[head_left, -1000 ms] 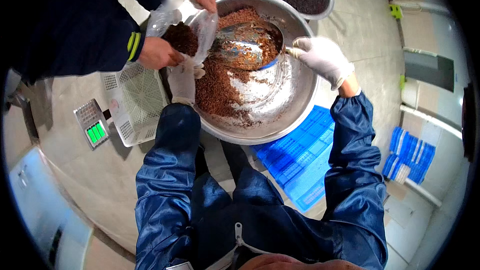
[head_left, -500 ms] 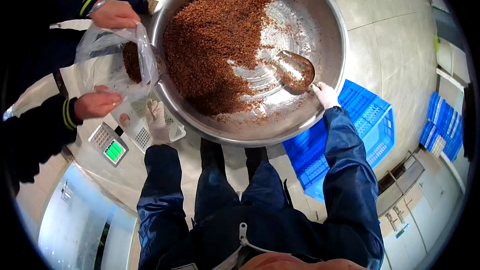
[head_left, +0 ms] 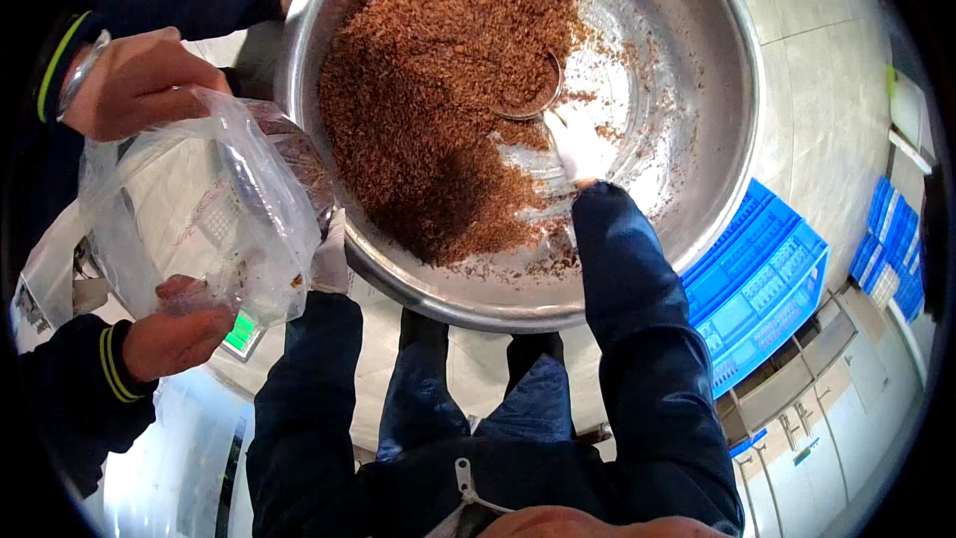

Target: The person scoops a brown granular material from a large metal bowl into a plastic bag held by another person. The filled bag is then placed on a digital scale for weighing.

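My right hand point(head_left: 581, 146), in a white glove, grips the handle of a metal scoop point(head_left: 533, 105). The scoop's bowl is pushed into the right side of a heap of reddish-brown granules point(head_left: 428, 110) in a large round steel basin point(head_left: 737, 130). At the basin's left rim, my gloved left hand point(head_left: 332, 257) is closed beside a clear plastic bag point(head_left: 224, 204); its fingers are partly hidden. Dark brown material point(head_left: 299, 159) shows by the bag's mouth. A co-worker's upper hand point(head_left: 149, 80) and lower hand point(head_left: 179, 334) hold the bag wide at its sides.
Blue plastic crates point(head_left: 762, 284) stand on the floor to the right of the basin. More blue crates point(head_left: 886, 244) are stacked farther right. A scale with a green lit display point(head_left: 242, 332) is partly covered by the bag and the co-worker's lower hand. Pale cabinets line the lower right.
My right hand has moved left with the scoop, from the basin's bare right side into the heap. The co-worker's hands and the bag have shifted lower and left in view, now overlapping my left hand.
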The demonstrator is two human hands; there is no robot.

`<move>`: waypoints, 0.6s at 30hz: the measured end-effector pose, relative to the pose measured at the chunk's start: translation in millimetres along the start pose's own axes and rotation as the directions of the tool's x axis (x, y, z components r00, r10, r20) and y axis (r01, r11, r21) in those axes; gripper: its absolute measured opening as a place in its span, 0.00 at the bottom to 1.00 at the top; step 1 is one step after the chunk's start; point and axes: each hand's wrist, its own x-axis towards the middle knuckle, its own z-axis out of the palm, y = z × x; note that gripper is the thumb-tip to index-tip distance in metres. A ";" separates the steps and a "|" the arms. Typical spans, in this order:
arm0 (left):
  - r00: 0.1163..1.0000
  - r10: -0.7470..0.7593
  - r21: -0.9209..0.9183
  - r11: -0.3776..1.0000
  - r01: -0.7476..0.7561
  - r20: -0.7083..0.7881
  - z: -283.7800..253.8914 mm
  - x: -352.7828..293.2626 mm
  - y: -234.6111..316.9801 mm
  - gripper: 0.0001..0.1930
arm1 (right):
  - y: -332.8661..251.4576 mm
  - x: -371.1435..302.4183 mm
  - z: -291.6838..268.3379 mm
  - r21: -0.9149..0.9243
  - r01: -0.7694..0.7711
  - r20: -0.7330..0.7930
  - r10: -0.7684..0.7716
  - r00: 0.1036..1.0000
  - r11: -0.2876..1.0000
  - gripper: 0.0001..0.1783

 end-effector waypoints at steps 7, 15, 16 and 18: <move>0.964 -0.234 0.030 0.972 0.232 0.129 -4.5 -4.4 41.6 0.13 | -39.7 53.6 48.4 -0.030 -0.179 -0.004 0.179 0.984 0.983 0.15; 0.966 -0.246 0.000 0.969 0.247 0.074 -5.2 -9.9 80.8 0.10 | -16.0 28.7 55.3 0.217 -0.223 0.033 0.221 0.975 0.950 0.13; 0.960 -0.274 -0.080 0.957 0.279 0.065 -10.3 -15.3 80.7 0.12 | -14.0 23.5 53.2 0.258 -0.261 0.067 0.252 0.965 0.930 0.13; 0.943 -0.329 -0.239 0.913 0.332 0.055 -27.3 -31.6 91.9 0.16 | -18.1 15.2 43.1 0.306 -0.268 0.106 0.247 0.963 0.914 0.13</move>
